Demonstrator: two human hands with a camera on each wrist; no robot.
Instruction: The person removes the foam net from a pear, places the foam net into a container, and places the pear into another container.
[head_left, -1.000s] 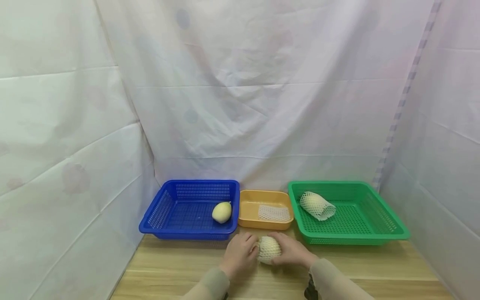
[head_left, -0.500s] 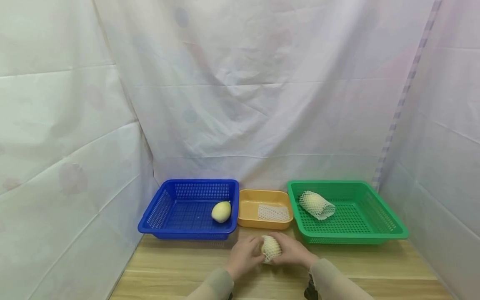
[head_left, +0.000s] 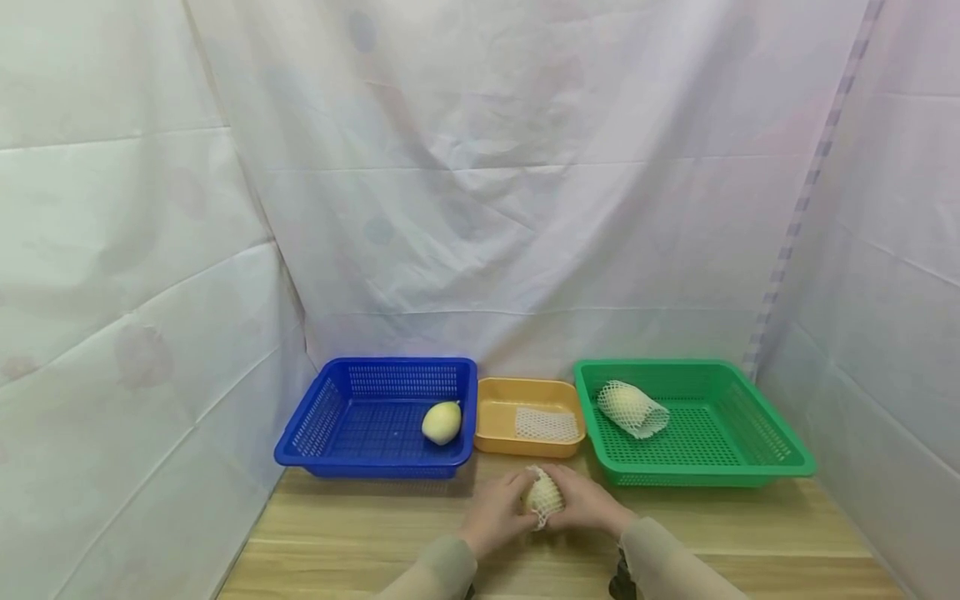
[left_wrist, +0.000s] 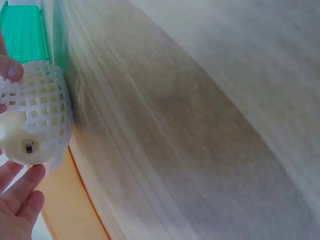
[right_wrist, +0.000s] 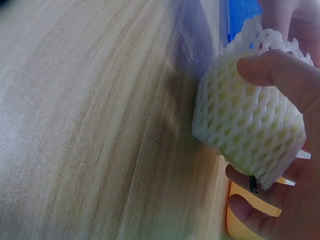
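Note:
Low over the wooden table (head_left: 345, 533), both hands hold a pale yellow pear (left_wrist: 17, 142) in a white foam net sleeve (head_left: 546, 498). My right hand (head_left: 587, 502) grips the netted pear from the right, its thumb (right_wrist: 272, 70) across the mesh and fingers around the stem end. A dark stem (right_wrist: 253, 184) pokes out there. On the other side, my left hand (head_left: 497, 512) has its thumb and fingers at the sleeve's open edge, which is drawn out into corners. The pear's blossom end shows bare in the left wrist view, with fingertips touching beside it.
A blue basket (head_left: 300, 461) at the left holds one bare pear (head_left: 442, 423). An orange tray (head_left: 495, 448) in the middle holds a flat foam net (head_left: 546, 425). The green basket (head_left: 720, 479) at the right holds a netted pear (head_left: 630, 408). White cloth hangs behind.
My left hand has moved right, from the pear's left side onto the sleeve's edge. That edge is now stretched into corners. My right hand keeps its grip almost in place.

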